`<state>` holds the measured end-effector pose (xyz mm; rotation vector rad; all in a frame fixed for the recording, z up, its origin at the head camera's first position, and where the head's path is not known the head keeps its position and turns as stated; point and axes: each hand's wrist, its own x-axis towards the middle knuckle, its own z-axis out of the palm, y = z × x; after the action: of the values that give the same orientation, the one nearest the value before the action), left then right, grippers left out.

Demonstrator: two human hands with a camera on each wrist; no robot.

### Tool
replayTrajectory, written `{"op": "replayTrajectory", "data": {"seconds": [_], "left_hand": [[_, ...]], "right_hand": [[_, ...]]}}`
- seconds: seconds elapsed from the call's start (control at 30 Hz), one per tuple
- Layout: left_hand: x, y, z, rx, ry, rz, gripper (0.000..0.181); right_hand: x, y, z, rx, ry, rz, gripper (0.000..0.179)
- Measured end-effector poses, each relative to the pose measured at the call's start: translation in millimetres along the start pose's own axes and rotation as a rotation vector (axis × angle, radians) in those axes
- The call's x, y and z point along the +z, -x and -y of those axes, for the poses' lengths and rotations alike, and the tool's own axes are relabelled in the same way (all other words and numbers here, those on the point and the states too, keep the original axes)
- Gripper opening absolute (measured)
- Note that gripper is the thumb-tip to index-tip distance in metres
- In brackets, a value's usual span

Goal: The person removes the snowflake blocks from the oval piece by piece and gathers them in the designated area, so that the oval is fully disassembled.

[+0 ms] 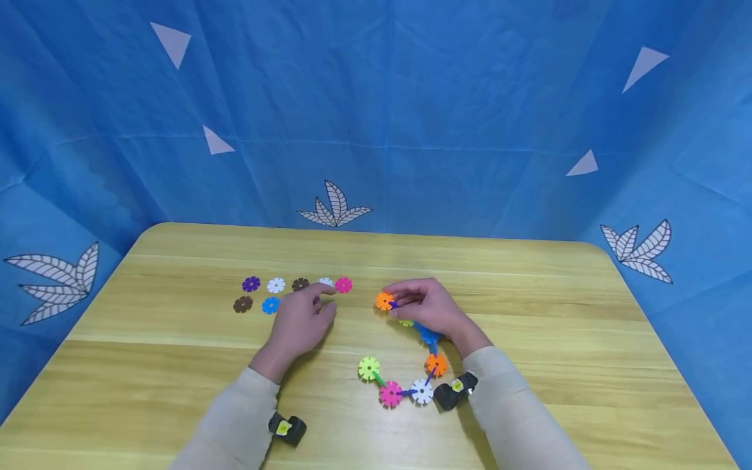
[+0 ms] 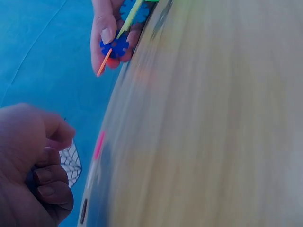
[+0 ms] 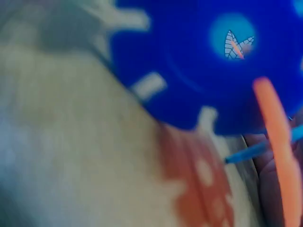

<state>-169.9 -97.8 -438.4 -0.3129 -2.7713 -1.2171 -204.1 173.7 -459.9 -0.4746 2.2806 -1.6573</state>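
My right hand [image 1: 425, 307] pinches a dark blue notched plastic disc [image 2: 114, 46], part of a curved chain of interlocking discs. An orange disc [image 1: 384, 301] is slotted onto it at the chain's end. From the hand the chain runs past a blue disc [image 1: 427, 334], another orange disc [image 1: 436, 365], a white disc [image 1: 422, 391] and a pink disc [image 1: 390, 393] to a yellow-green disc [image 1: 369, 369]. My left hand [image 1: 302, 320] hovers by the loose discs, fingers loosely curled and thumb apart, with nothing visible in its grasp. It partly covers a white loose disc [image 1: 326, 282].
Loose discs lie in two rows at the table's left: purple [image 1: 250, 284], white [image 1: 276, 285], brown [image 1: 300, 284], pink [image 1: 343, 285], another brown [image 1: 243, 304] and blue [image 1: 271, 305]. The wooden table [image 1: 558, 313] meets a blue curtain [image 1: 388, 130] behind. Both wrists carry black cameras.
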Motion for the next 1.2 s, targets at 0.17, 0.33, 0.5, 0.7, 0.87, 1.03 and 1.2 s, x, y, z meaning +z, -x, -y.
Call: {"op": "replayTrajectory", "data": {"seconds": [0.17, 0.33, 0.5, 0.7, 0.87, 1.03, 1.2], "left_hand": [[7.9, -2.9, -6.0, 0.004, 0.003, 0.037, 0.025], [15.0, -5.3, -10.9, 0.003, 0.013, 0.085, 0.027], [21.9, -7.7, -15.3, 0.021, 0.034, 0.174, 0.036], [31.3, -12.2, -16.6, 0.065, 0.057, 0.249, 0.049], [34.5, -13.9, -16.6, 0.043, 0.061, 0.220, 0.043], [33.7, -12.6, -17.3, 0.029, 0.045, 0.132, 0.035], [35.3, -10.4, -18.2, 0.048, 0.046, 0.112, 0.033]], "right_hand": [[1.8, -1.3, 1.1, 0.000, 0.008, 0.039, 0.045], [4.6, -2.9, 1.8, -0.006, -0.015, 0.019, 0.034], [5.1, 1.3, 12.8, 0.004, -0.030, 0.040, 0.028], [5.7, 9.0, 29.6, -0.029, -0.042, 0.052, 0.025], [6.9, 9.1, 30.0, -0.038, -0.052, 0.047, 0.022], [6.0, 9.0, 30.3, -0.041, -0.053, 0.029, 0.023], [4.9, 9.6, 30.9, -0.067, -0.071, 0.015, 0.016]]}}
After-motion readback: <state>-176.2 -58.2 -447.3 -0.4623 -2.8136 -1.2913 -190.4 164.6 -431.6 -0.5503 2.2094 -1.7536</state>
